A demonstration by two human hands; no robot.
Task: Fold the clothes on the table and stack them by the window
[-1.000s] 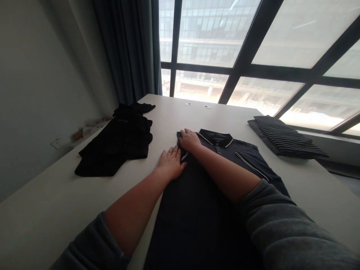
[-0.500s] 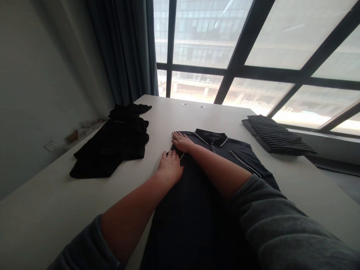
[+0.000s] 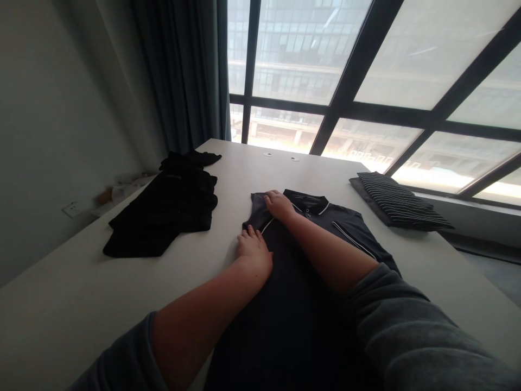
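Note:
A dark polo shirt (image 3: 309, 271) lies front up on the table, its black collar with white edging pointing away from me. Both its sleeves are folded in over the front, each with a white-striped cuff. My left hand (image 3: 255, 251) rests on the shirt's left edge by the sleeve, fingers stretched out and apart. Farther up, my right hand (image 3: 280, 205) lies on the left shoulder beside the collar, fingers flat on the fabric. My right forearm crosses over the shirt's chest and hides part of the button placket.
Black garments (image 3: 171, 212) lie in a loose heap on the left of the white table (image 3: 236, 168). A folded striped garment (image 3: 401, 201) sits on a dark one at the right edge. Beyond are a curtain (image 3: 187, 76) and large windows; a wall socket (image 3: 72, 209) is at left.
My right hand has slid right from the shoulder's outer edge toward the collar. My left hand has shifted slightly right and down. The view has tilted a little.

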